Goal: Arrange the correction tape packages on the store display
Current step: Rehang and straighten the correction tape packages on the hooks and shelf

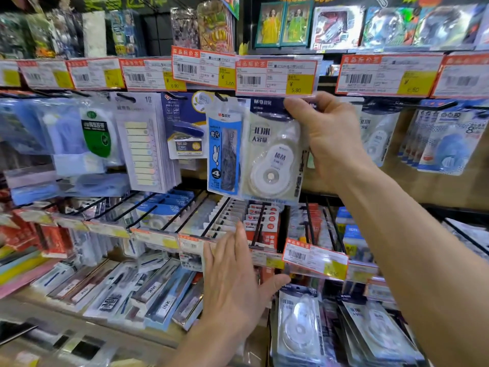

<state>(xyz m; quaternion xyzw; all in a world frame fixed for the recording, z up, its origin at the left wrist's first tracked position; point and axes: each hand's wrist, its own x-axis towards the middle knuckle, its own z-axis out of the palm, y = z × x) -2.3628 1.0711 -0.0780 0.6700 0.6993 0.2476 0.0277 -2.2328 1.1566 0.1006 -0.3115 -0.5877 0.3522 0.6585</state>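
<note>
While a loose stack of clear correction tape blister packs [299, 327] lies nearest at the lower right, the left hand [238, 282] hovers just above and to its left. Its fingers are straight and slightly spread and hold nothing, in front of the lower rail's red-and-yellow price labels [315, 258].

Higher and farther in, the right hand [328, 139] pinches the top right corner of a clear-fronted package holding a white correction tape dispenser [272, 157], with the thumb laid across its dark header. The package hangs upright just under the 5.80 price tag [276, 75]. The thumb hides the hanging hole, so whether it sits on a peg is unclear. A blue ruler-set package with a white rabbit [225, 152] touches its left edge. More correction tape packs [375, 139] hang behind the hand, and boxed toys [336, 27] line the top shelf.
</note>
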